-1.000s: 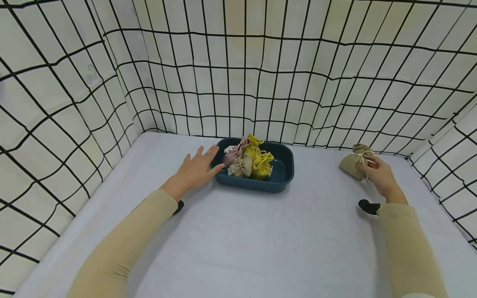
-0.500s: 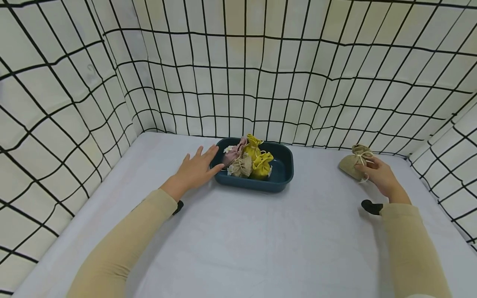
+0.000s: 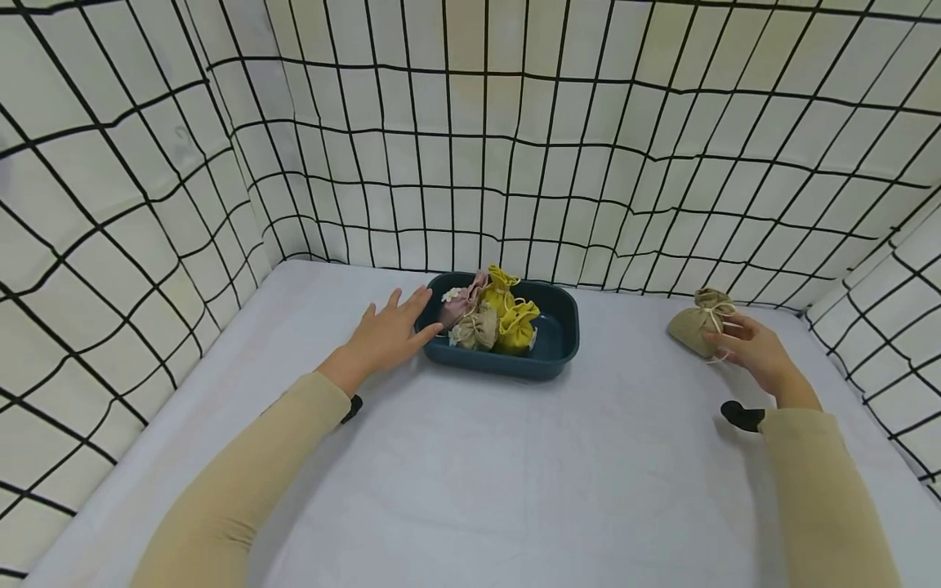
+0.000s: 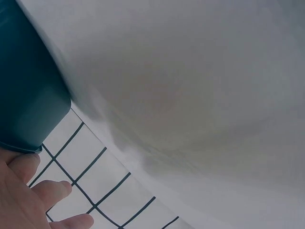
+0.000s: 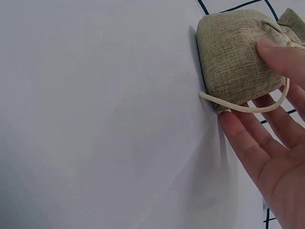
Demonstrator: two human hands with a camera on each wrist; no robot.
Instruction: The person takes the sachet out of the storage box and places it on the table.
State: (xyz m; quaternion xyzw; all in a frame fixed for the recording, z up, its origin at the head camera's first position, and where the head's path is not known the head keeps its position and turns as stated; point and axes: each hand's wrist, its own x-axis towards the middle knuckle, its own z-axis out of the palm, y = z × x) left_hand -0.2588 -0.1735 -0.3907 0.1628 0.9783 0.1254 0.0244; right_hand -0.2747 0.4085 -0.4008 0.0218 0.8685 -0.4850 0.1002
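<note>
A dark teal tray point(image 3: 555, 363) stands near the back of the white table, with several small drawstring pouches in its left half: a pink pouch point(image 3: 457, 307), a beige pouch point(image 3: 476, 328) and yellow pouches point(image 3: 517, 328). My left hand point(image 3: 385, 331) rests at the tray's left rim, fingers straight and spread; the left wrist view shows fingertips by the rim. At the far right, a tan linen drawstring pouch point(image 3: 693, 325) rests on the table. My right hand point(image 3: 757, 351) is beside it, thumb point(image 5: 281, 56) over its front and extended, loosened fingers point(image 5: 255, 148) behind and below.
Black grid netting point(image 3: 485, 171) over white walls encloses the table at the back and both sides. The white tabletop point(image 3: 529, 474) extends in front of the tray and between the hands. Black straps point(image 3: 741, 416) poke out at both sleeve cuffs.
My right hand has drawn slightly to the right and its fingers have loosened around the tan pouch, which has settled on the table. The left hand and tray have stayed put.
</note>
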